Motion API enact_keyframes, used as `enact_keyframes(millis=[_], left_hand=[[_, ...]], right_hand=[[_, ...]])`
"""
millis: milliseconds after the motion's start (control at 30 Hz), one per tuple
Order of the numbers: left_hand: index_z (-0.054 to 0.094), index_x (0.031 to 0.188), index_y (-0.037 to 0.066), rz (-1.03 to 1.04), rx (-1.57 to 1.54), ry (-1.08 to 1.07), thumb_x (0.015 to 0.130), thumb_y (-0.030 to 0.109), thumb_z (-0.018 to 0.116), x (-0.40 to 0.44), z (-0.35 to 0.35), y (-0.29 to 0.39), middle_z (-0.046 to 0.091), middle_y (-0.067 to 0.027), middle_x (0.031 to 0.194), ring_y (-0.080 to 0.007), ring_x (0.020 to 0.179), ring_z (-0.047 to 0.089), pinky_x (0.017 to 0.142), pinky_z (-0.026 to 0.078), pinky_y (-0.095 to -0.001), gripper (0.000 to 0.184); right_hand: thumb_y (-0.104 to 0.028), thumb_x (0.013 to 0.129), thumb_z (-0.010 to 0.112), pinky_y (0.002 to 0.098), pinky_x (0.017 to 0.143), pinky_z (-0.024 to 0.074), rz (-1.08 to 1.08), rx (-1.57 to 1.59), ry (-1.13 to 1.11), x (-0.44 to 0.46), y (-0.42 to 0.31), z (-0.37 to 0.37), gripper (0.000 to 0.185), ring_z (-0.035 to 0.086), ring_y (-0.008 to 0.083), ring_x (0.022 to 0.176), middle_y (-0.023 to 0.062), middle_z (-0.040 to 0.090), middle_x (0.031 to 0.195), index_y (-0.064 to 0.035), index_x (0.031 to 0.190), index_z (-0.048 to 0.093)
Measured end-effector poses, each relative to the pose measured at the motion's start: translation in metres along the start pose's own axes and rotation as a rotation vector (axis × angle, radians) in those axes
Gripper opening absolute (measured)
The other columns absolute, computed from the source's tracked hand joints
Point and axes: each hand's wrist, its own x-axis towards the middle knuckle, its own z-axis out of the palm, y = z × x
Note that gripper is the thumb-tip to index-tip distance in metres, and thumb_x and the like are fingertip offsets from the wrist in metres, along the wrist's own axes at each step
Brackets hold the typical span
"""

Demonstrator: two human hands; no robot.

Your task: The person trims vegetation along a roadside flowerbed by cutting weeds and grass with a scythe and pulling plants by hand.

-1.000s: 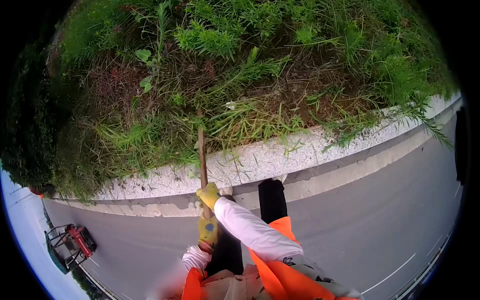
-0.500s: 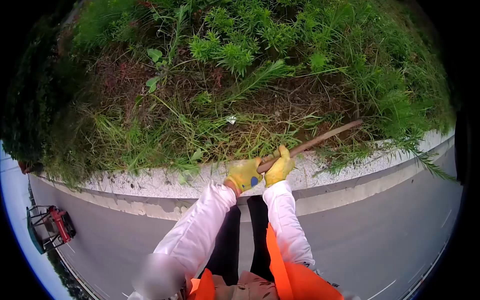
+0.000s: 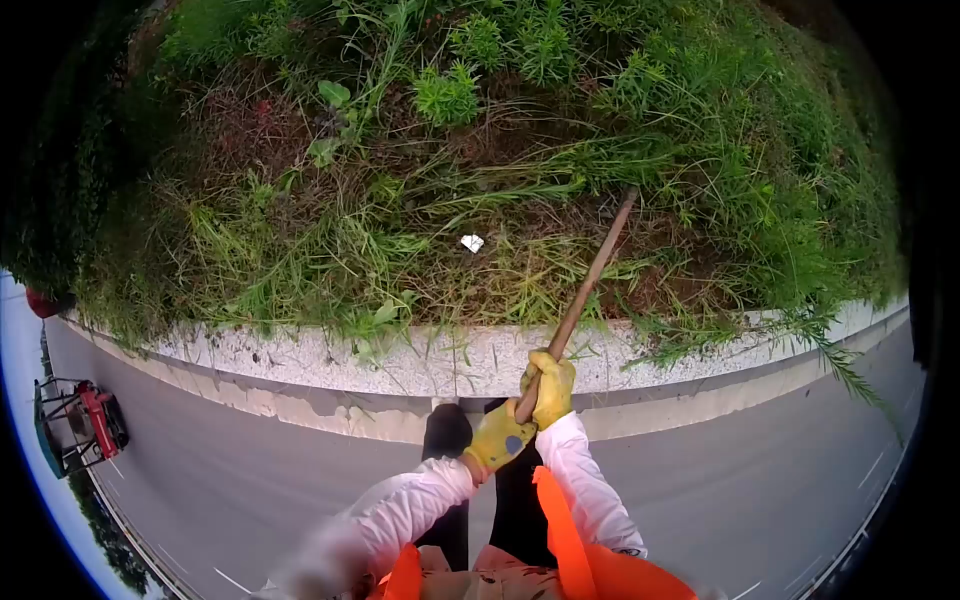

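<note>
Both of my yellow-gloved hands are closed around a long wooden tool handle (image 3: 585, 287). My left hand (image 3: 500, 438), with a blue-grey patch on its glove, grips the near end above my legs. Just ahead of it, my right hand (image 3: 549, 388) wraps the handle close to the pale stone curb (image 3: 470, 360). The handle slants up and to the right over the curb into the weeds (image 3: 690, 170). Its far end sits low among the stems, and I cannot make out what head it carries. A small white scrap (image 3: 472, 243) lies on the grass left of the handle.
Cut or flattened grass (image 3: 340, 260) covers the bed's front edge, with taller green plants (image 3: 540, 50) behind. A leafy stem (image 3: 840, 345) hangs over the curb at right. Grey road (image 3: 740, 480) runs behind me; a red vehicle (image 3: 100, 425) stands on it at left.
Both hands have drawn back toward my body with the handle. It has swung from a shallow slant to a steeper one, its far end moving left and farther into the weeds.
</note>
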Motion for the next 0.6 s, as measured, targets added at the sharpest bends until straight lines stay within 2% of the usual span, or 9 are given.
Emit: enact_keyframes(millis=[67,100,167,200,267,300,367,500,600], left_hand=[[0.052,0.098,0.005,-0.206,0.172,-0.299,0.080,0.028,0.063,0.066,-0.020,0.022,0.063,-0.0204,0.079,-0.0406,0.081,0.061,0.068,0.048,-0.0465,0.031],[0.054,0.097,0.006,-0.134,0.302,-0.297,0.081,0.028,0.061,0.097,-0.028,0.009,0.064,-0.0212,0.083,-0.0389,0.083,0.062,0.069,0.048,-0.0460,0.028],[0.060,0.099,0.004,0.188,0.001,-0.011,0.077,0.026,0.069,0.112,-0.087,-0.038,0.065,-0.0179,0.081,-0.0323,0.072,0.063,0.065,0.049,-0.0384,0.032],[0.060,0.100,0.002,-0.179,-0.057,0.060,0.075,0.025,0.073,0.073,-0.116,-0.073,0.065,-0.0140,0.079,-0.0248,0.069,0.062,0.062,0.048,-0.0340,0.036],[0.058,0.091,-0.002,-0.404,-0.163,0.275,0.075,0.024,0.074,-0.018,-0.133,-0.108,0.065,-0.0108,0.070,-0.0211,0.060,0.063,0.058,0.050,-0.0299,0.034],[0.058,0.090,-0.001,-0.585,-0.007,0.302,0.074,0.025,0.078,-0.032,-0.148,-0.083,0.060,-0.0050,0.069,-0.0129,0.061,0.057,0.057,0.046,-0.0283,0.037],[0.057,0.090,0.000,-0.551,0.001,0.329,0.076,0.022,0.075,-0.017,-0.129,-0.047,0.057,-0.0036,0.065,-0.0131,0.054,0.056,0.050,0.044,-0.0290,0.032],[0.049,0.096,-0.002,-0.587,-0.618,0.208,0.082,0.023,0.066,0.045,-0.048,0.006,0.054,-0.0076,0.059,-0.0171,0.036,0.051,0.033,0.038,-0.0325,0.032],[0.051,0.101,0.001,-0.413,-0.593,0.042,0.084,0.019,0.063,0.072,-0.026,0.012,0.054,-0.0029,0.061,-0.0126,0.041,0.051,0.037,0.039,-0.0281,0.027]], right_hand=[[-0.021,0.078,0.063,0.0304,0.043,0.0380,-0.023,0.208,0.174,0.031,-0.029,-0.003,0.019,0.046,0.0148,0.047,0.0010,0.046,0.061,-0.0061,0.078,0.052],[-0.023,0.078,0.064,0.0318,0.045,0.0382,-0.056,0.291,0.196,0.047,-0.031,0.021,0.020,0.045,0.0163,0.048,0.0007,0.044,0.061,-0.0083,0.076,0.050],[-0.023,0.077,0.064,0.0340,0.049,0.0398,-0.092,0.306,0.189,0.072,-0.015,0.080,0.022,0.045,0.0190,0.050,0.0024,0.045,0.062,-0.0078,0.075,0.050],[-0.022,0.076,0.065,0.0349,0.051,0.0412,-0.079,0.068,0.086,0.068,0.029,0.117,0.021,0.047,0.0202,0.051,0.0043,0.048,0.063,-0.0052,0.075,0.051],[-0.018,0.073,0.065,0.0366,0.054,0.0441,-0.080,-0.402,-0.146,0.039,0.124,0.174,0.021,0.051,0.0226,0.053,0.0082,0.053,0.066,0.0001,0.075,0.054],[-0.017,0.072,0.066,0.0375,0.056,0.0456,-0.051,-0.438,-0.212,0.027,0.139,0.182,0.022,0.053,0.0238,0.054,0.0101,0.056,0.067,0.0027,0.075,0.056],[-0.013,0.071,0.066,0.0373,0.051,0.0466,0.117,-0.334,-0.329,0.051,0.115,0.161,0.019,0.054,0.0237,0.053,0.0110,0.056,0.066,0.0042,0.074,0.059],[-0.015,0.070,0.070,0.0355,0.047,0.0458,0.046,-0.452,-0.255,0.071,0.007,0.102,0.020,0.054,0.0226,0.049,0.0096,0.058,0.065,0.0027,0.075,0.063],[-0.019,0.073,0.069,0.0321,0.045,0.0419,-0.007,-0.378,-0.189,0.066,-0.045,0.072,0.021,0.052,0.0188,0.045,0.0077,0.056,0.061,-0.0001,0.072,0.061]])
